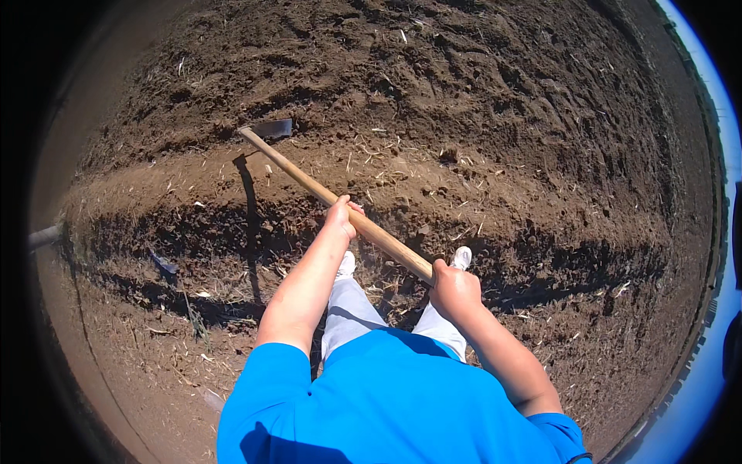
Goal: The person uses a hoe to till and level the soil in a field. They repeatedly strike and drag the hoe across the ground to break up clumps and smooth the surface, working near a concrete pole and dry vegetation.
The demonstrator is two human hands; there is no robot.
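Observation:
A long-handled hoe (305, 179) slants across the view, its wooden handle running from the far left down toward my body. My left hand (341, 218) wraps around the middle of the handle. Lower and to the right, my right hand (454, 289) grips the handle close to its near end. At the far end, the dark metal hoe blade (274, 128) points right, over a ridge of brown soil (309, 158). The hoe's shadow falls to the left, apart from the head; whether the blade touches the soil I cannot tell.
My white shoes (461, 257) stand in a furrow just behind the ridge. Loose clods and dry straw bits (379, 174) lie around. On the left are a small bluish piece (164, 264), some greenish stalks (196, 319) and a pale pole-like thing (45, 237) at the rim.

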